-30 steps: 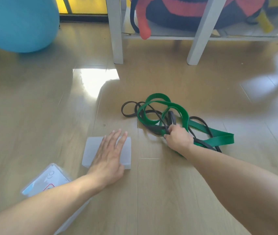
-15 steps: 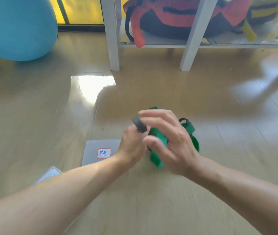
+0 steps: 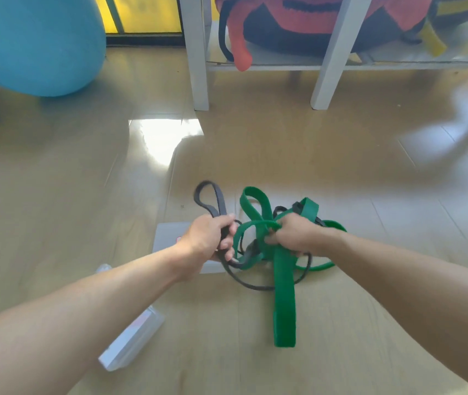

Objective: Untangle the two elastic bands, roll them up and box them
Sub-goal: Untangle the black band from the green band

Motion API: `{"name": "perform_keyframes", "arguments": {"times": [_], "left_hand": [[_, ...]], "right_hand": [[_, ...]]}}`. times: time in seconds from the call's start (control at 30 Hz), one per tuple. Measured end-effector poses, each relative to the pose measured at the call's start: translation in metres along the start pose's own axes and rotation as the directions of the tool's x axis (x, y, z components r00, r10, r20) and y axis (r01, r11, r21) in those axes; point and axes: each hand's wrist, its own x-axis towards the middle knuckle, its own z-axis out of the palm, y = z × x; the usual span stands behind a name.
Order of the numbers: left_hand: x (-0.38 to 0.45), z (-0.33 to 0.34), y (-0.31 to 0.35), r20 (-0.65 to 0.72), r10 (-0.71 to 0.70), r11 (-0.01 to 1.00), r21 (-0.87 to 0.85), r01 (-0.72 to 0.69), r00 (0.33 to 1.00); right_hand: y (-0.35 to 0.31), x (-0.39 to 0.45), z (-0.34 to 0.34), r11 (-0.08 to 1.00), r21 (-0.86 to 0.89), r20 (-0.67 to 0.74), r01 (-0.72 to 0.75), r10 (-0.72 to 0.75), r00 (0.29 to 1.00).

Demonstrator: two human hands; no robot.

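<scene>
Left hand (image 3: 208,238): fingers now wrapped round the black band (image 3: 215,199).
Right hand (image 3: 295,236): fingers grip the green band (image 3: 284,297).
Bands: lifted off the floor (image 3: 341,172), spread wider than before.

Sunlit wooden floor (image 3: 284,143), white shelf legs (image 3: 198,67)

Left hand (image 3: 208,238) round black band (image 3: 218,201) — right hand (image 3: 294,235), seemingly, round green band (image 3: 284,283)
</scene>
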Motion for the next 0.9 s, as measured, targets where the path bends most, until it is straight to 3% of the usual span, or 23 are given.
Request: {"name": "perform_keyframes", "arguments": {"times": [0.07,0.13,0.17,0.3,0.4,0.43,0.5,0.57,0.63,0.7,0.77,0.83,0.9], "left_hand": [[0.006,-0.006,-0.018,-0.095,-0.029,0.977,0.208,0.049,0.995],[0.009,-0.009,-0.031,-0.167,0.022,0.919,0.392,0.046,0.986],[0.01,-0.008,-0.034,-0.179,0.069,0.873,0.488,0.028,0.981],[0.006,-0.001,-0.03,-0.062,0.109,0.668,0.743,-0.027,0.992],[0.003,-0.002,-0.033,-0.021,-0.024,0.524,0.851,0.03,0.999],[0.003,-0.004,-0.035,-0.02,-0.093,0.505,0.861,0.065,0.996],[0.0,-0.007,-0.039,0.004,-0.201,0.472,0.877,0.093,0.98],[-0.006,-0.007,-0.035,0.049,-0.281,0.416,0.906,0.076,0.958],[-0.015,-0.004,-0.024,0.11,-0.399,0.441,0.894,0.085,0.91],[-0.017,-0.001,-0.014,0.208,-0.51,0.58,0.8,0.156,0.835],[-0.016,0.001,-0.006,0.332,-0.548,0.698,0.687,0.201,0.768],[-0.018,0.003,0.006,0.447,-0.498,0.776,0.612,0.152,0.743],[-0.023,0.005,0.019,0.553,-0.378,0.854,0.517,0.05,0.742]], "right_hand": [[-0.018,-0.005,-0.03,0.941,0.309,-0.226,0.137,-0.067,0.972],[-0.041,-0.019,-0.071,0.731,0.604,-0.485,0.318,0.021,0.874],[-0.051,-0.028,-0.092,0.626,0.663,-0.58,0.411,0.083,0.81],[-0.067,-0.061,-0.157,0.34,0.598,-0.801,0.726,0.212,0.56],[-0.05,-0.057,-0.198,0.303,0.499,-0.852,0.812,0.343,0.396],[-0.039,-0.053,-0.206,0.324,0.536,-0.823,0.78,0.409,0.395],[-0.009,-0.038,-0.212,0.303,0.687,-0.699,0.661,0.522,0.488],[0.025,-0.021,-0.2,0.374,0.812,-0.584,0.449,0.511,0.63],[0.055,-0.004,-0.173,0.518,0.833,-0.443,0.193,0.417,0.793],[0.074,0.005,-0.138,0.756,0.653,-0.453,0.045,0.342,0.823],[0.072,-0.002,-0.103,0.949,0.304,-0.451,0.086,0.064,0.89],[0.06,-0.012,-0.069,0.966,-0.04,-0.163,0.255,-0.258,0.952],[0.049,-0.019,-0.031,0.859,-0.319,0.141,0.4,-0.375,0.916]]}}
